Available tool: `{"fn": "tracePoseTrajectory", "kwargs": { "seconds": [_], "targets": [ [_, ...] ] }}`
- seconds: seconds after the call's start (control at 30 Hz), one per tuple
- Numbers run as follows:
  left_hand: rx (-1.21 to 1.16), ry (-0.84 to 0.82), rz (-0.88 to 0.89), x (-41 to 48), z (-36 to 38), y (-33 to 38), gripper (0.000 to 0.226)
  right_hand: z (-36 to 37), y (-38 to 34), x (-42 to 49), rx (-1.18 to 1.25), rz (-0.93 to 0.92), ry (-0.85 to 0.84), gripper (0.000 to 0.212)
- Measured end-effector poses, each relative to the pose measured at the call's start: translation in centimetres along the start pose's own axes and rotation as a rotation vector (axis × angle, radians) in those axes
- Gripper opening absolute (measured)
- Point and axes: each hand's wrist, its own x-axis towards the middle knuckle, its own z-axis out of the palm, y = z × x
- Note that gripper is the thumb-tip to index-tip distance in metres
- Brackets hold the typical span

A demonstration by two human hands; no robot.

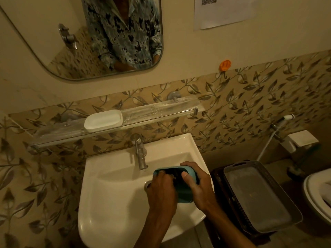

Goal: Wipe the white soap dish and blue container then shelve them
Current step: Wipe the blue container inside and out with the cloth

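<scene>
We stand over the white basin [111, 185], with the glass shelf [152, 113] on the patterned wall above the tap [140, 154]. The white soap dish [103, 120] already sits on that shelf, left of middle, so by our reckoning half the job is done. Over the basin we hold the blue container [186, 192], its open mouth tipped up towards us. Our right hand [197, 185] wraps its far side, thumb hooked over the rim, a firm grip on the container. Our left hand [161, 187] is curled with fingers [162, 174] reaching into the dark interior; whether they pinch a cloth we cannot tell, for nothing of it shows. To do this step well, we judge it best to keep the right hand steady and turn the container little by little, so the left reaches the corners and rim, staying above the basin so drips fall there, then set it on the shelf beside the dish
</scene>
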Motion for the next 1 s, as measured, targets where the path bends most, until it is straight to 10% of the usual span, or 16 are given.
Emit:
{"fn": "tracePoseTrajectory", "kwargs": {
  "seconds": [0.4, 0.6, 0.83, 1.0],
  "targets": [
    [-0.462, -0.280, 0.110, 0.3, -0.6, 0.6, 0.011, 0.1, 0.6, 0.5, 0.025, -0.076, 0.098, 0.040],
    [-1.239, -0.390, -0.292, 1.3, -0.5, 1.4, 0.016, 0.0, 0.6, 0.9, 0.011, -0.055, 0.085, 0.039],
    [-1.491, -0.048, -0.665, 2.5, 1.0, 0.6, 0.013, -0.1, 1.1, -0.2, -0.014, -0.035, 0.156, 0.043],
    [-1.138, 0.198, -0.455, 1.4, 1.3, 0.6, 0.003, 0.7, 1.9, -1.1, -0.030, 0.006, 0.222, 0.060]
  ]
}}
